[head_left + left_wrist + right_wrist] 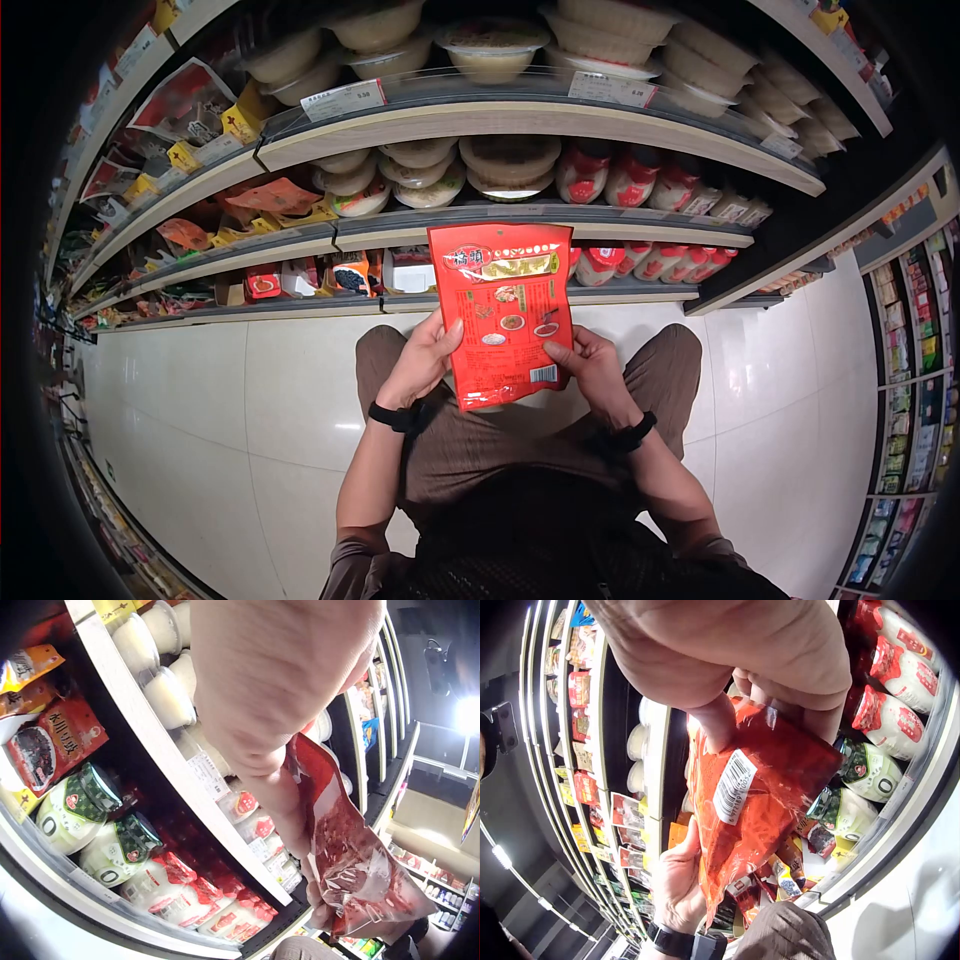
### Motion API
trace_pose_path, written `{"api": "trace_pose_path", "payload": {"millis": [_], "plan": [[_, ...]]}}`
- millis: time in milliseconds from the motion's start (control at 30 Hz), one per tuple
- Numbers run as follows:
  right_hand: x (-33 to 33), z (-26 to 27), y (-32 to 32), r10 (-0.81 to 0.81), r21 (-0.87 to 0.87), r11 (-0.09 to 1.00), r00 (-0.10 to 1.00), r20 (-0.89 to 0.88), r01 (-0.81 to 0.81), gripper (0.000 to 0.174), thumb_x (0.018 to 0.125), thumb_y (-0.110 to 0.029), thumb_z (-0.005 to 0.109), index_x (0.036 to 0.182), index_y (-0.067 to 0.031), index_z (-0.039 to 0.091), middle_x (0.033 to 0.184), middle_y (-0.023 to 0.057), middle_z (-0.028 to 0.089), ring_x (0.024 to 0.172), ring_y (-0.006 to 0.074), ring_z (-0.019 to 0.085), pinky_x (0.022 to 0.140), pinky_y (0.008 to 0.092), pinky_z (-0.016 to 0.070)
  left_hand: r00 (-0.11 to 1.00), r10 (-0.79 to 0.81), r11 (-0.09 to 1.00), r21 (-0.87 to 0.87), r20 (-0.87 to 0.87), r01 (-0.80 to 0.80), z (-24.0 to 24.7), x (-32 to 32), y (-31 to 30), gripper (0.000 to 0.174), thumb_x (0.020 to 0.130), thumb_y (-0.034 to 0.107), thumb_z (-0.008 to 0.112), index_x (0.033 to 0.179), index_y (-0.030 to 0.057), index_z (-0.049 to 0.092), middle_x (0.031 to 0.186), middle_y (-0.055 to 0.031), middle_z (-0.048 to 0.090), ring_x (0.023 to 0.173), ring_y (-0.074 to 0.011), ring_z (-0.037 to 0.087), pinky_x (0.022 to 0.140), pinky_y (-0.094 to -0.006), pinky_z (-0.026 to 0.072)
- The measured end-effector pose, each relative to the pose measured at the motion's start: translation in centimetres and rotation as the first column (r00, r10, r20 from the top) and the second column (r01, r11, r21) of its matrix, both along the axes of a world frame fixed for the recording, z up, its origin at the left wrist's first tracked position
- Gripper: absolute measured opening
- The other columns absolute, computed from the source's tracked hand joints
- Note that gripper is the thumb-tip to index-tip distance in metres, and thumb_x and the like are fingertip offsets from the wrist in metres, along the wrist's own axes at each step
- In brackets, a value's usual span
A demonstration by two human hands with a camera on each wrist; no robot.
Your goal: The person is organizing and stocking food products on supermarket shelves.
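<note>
A red plastic food packet [500, 320] is held upright between both hands over the person's lap. Printed text, small food pictures and a barcode [735, 786] cover the side that faces the head camera. My left hand [425, 358] grips the packet's left edge, thumb on the printed face. On the opposite edge, my right hand [592, 372] pinches it low down, its thumb beside the barcode. In the left wrist view the packet [352, 855] shows its other side, partly clear with reddish contents. The fingers behind the packet are hidden in the head view.
Store shelves curve across the front, with lidded tubs [490, 45] above and red-capped jars [585, 172] lower down. Orange and red packets [275, 197] lie at left. A price tag [343, 99] sits on the shelf edge. Pale tiles [180, 420] form the floor, and another stocked shelf [905, 330] stands right.
</note>
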State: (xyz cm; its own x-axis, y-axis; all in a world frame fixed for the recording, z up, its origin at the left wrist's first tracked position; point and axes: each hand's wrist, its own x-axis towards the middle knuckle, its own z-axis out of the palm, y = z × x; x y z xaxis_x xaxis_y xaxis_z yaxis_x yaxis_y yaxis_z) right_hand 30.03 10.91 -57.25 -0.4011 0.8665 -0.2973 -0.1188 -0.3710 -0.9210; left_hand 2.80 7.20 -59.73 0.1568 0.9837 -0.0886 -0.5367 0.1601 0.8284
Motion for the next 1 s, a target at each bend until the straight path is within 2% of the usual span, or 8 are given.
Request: {"api": "trace_pose_path", "payload": {"millis": [167,267,367,467,767,867,1000], "plan": [[0.21,-0.39,0.1,0.014,0.026,1.0,1.0,0.011,-0.014,0.031,0.1,-0.014,0.07,0.126,0.0021,0.066,0.099,0.0024,0.076,0.077,0.0042,0.065,0.064,0.0213,0.0522,1.0,0.009,1.0,0.005,-0.025,-0.009,-0.17,0.04,0.16,0.053,0.11,0.02,0.052,0.157,0.0041,0.036,0.15,-0.0088,0.054,0.134,-0.0186,0.056,0.111,-0.0376,0.0478],[0.06,0.1,0.04,-0.002,0.012,1.0,1.0,-0.001,0.002,0.033,0.099,-0.016,0.072,0.125,0.0034,0.065,0.097,0.0028,0.076,0.08,0.0059,0.067,0.071,0.024,0.0537,1.0,0.0,1.0,-0.003,-0.009,0.0,0.08,0.0,-0.01,0.053,0.11,0.021,0.052,0.157,0.004,0.036,0.151,-0.0087,0.054,0.134,-0.0182,0.056,0.111,-0.0373,0.0474],[0.02,-0.09,0.07,-0.005,0.017,1.0,1.0,0.0,0.005,0.033,0.099,-0.016,0.072,0.125,0.0035,0.065,0.097,0.0031,0.076,0.081,0.0063,0.067,0.071,0.024,0.0539,1.0,-0.004,1.0,0.007,-0.009,0.004,-0.28,-0.09,0.13,0.052,0.11,0.021,0.052,0.157,0.0039,0.037,0.15,-0.0087,0.055,0.133,-0.0181,0.056,0.111,-0.0373,0.0473],[0.2,-0.41,0.13,0.004,0.02,1.0,1.0,0.012,-0.005,0.032,0.1,-0.013,0.072,0.127,0.0025,0.065,0.101,0.0034,0.076,0.081,0.0057,0.067,0.068,0.0224,0.0543,1.0,-0.003,1.0,0.009,-0.002,0.003,-0.22,-0.02,0.06,0.052,0.11,0.021,0.052,0.157,0.0036,0.037,0.149,-0.0088,0.056,0.133,-0.018,0.056,0.111,-0.0373,0.0474],[0.04,0.04,0.24,0.006,0.008,1.0,1.0,0.006,-0.006,0.03,0.101,-0.013,0.069,0.126,0.0025,0.064,0.101,0.0031,0.076,0.081,0.0059,0.067,0.07,0.023,0.0541,1.0,0.0,1.0,-0.002,-0.004,0.0,-0.09,-0.07,0.2,0.049,0.11,0.019,0.051,0.155,0.0026,0.04,0.148,-0.0085,0.056,0.133,-0.0181,0.056,0.111,-0.0368,0.0467],[-0.08,-0.11,0.26,-0.013,0.013,1.0,1.0,0.014,0.013,0.029,0.101,-0.015,0.07,0.123,0.0027,0.065,0.094,0.0024,0.075,0.074,0.0072,0.066,0.066,0.0253,0.055,1.0,-0.013,1.0,-0.002,-0.002,0.013,0.1,-0.12,0.26,0.048,0.11,0.019,0.051,0.154,0.0021,0.041,0.148,-0.0085,0.057,0.133,-0.0178,0.056,0.111,-0.0363,0.0463],[-0.23,-0.54,0.46,-0.019,0.017,1.0,1.0,-0.009,0.019,0.028,0.101,-0.013,0.069,0.124,0.0026,0.065,0.095,0.0028,0.075,0.077,0.0073,0.067,0.068,0.025,0.0553,1.0,-0.006,1.0,0.012,-0.012,0.006,-0.17,-0.14,0.26,0.048,0.11,0.02,0.052,0.154,0.0019,0.042,0.147,-0.0085,0.057,0.133,-0.0174,0.056,0.111,-0.0358,0.0463]]}}
